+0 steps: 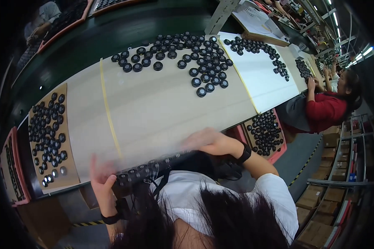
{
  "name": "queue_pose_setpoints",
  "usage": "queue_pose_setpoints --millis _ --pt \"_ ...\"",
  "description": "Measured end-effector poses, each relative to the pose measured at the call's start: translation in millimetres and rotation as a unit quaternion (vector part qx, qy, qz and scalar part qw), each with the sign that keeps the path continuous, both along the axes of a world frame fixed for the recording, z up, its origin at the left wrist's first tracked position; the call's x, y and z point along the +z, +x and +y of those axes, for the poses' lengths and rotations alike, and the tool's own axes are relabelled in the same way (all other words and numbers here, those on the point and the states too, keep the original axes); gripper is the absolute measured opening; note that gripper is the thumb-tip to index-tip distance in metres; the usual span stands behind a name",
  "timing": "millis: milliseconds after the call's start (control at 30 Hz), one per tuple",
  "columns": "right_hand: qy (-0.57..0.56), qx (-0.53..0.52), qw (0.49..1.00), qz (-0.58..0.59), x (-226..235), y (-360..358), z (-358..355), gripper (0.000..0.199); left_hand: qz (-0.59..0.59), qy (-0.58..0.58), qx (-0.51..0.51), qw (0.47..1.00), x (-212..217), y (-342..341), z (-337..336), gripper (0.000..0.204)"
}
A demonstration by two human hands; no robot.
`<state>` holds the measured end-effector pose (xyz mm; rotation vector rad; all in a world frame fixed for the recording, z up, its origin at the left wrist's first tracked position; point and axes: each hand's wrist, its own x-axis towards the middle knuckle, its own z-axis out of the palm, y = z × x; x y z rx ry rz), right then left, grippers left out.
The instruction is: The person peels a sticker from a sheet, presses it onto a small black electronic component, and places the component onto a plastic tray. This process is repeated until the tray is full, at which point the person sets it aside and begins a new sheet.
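Note:
My left hand [103,174] is at the near edge of the beige work table, its fingers smeared by motion and its thumb beside a blurred row of round black parts [141,170]. This row runs along the near table edge in front of my body; whether a clear tray carries it is too blurred to tell. At the row's other end is my right hand [210,142], palm down, its fingertips also smeared. Whether either hand grips anything does not show. Many more round black parts with grey centres [203,68] lie spread at the table's far side.
On the left is a brown board [72,166] crowded with black parts. A white sheet [257,79] with more parts lies to the right, near a filled pink-rimmed tray [274,155] below table level. A person in red [328,108] works farther right; cartons [316,211] fill shelves behind.

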<state>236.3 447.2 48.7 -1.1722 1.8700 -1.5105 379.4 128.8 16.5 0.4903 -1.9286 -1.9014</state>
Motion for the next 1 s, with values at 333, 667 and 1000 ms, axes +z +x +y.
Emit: queue_pose_setpoints --millis 333,667,1000 --pt "-0.001 -0.069 0.965 0.255 -20 -29 4 0.021 0.097 -0.420 -0.196 0.881 15 -41 10 0.017" --pt "0.054 -0.174 0.983 0.027 -43 -21 1 0.011 0.031 -0.341 -0.135 0.930 -13 -37 4 0.012" --pt "0.157 -0.314 0.932 0.097 -54 -30 -15 0.013 -0.052 -0.322 -0.010 0.945 -21 -58 12 0.014"
